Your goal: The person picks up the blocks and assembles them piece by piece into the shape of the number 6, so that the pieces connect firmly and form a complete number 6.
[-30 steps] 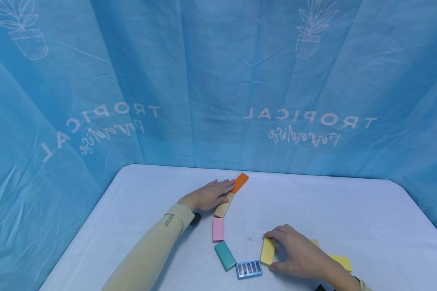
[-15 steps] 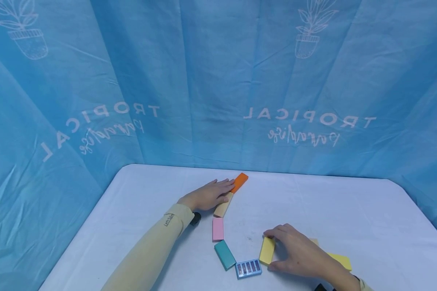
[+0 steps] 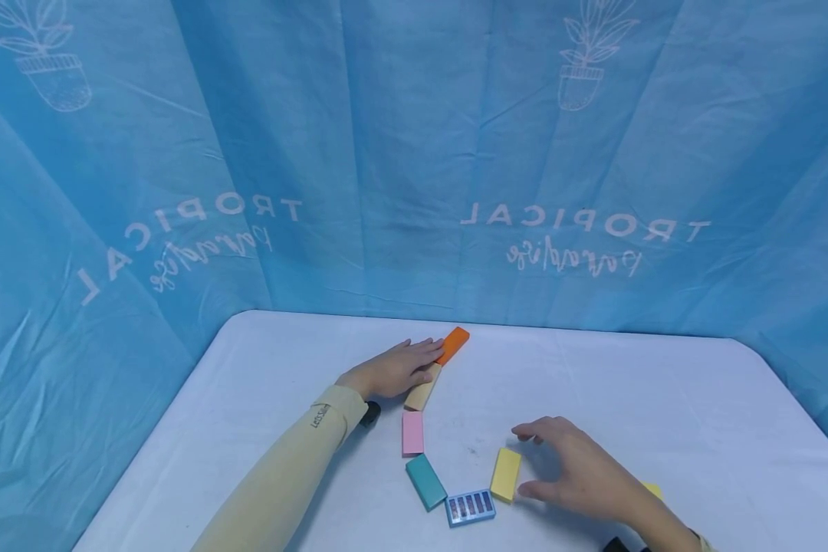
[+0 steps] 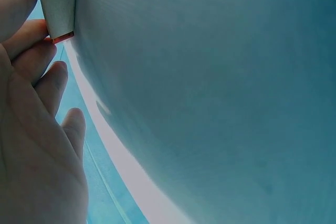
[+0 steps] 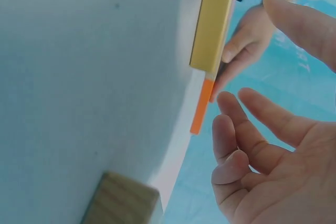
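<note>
**Right hand (image 3: 576, 471) free beside the yellow block (image 3: 506, 475), left hand (image 3: 389, 371) laid along the farthest blocks**

Closest to us on the white table (image 3: 248, 506) lies a striped blue block (image 3: 471, 508), one corner at or very near the lower end of the yellow block. A bright yellow piece (image 3: 652, 489) shows only partly behind our right wrist, and in the right wrist view we see a wood-grained block (image 5: 123, 200) near that hand. The right hand holds nothing: thumb and fingers are parted and gently bent, the thumb tip just beside the yellow block, which lies flat and slightly slanted to the left of the hand.

On the other side of the striped one, we have a teal block (image 3: 426, 482), tilted, then a pink block (image 3: 412, 434) and a plain wooden block (image 3: 423, 391), forming a curve away from us. Our left hand grips nothing that we can make out; its fingers extend onto the near part of the orange block (image 3: 453, 346), its thumb over the wooden one. Beyond the table hangs a blue curtain (image 3: 414, 153) with mirrored lettering.
</note>
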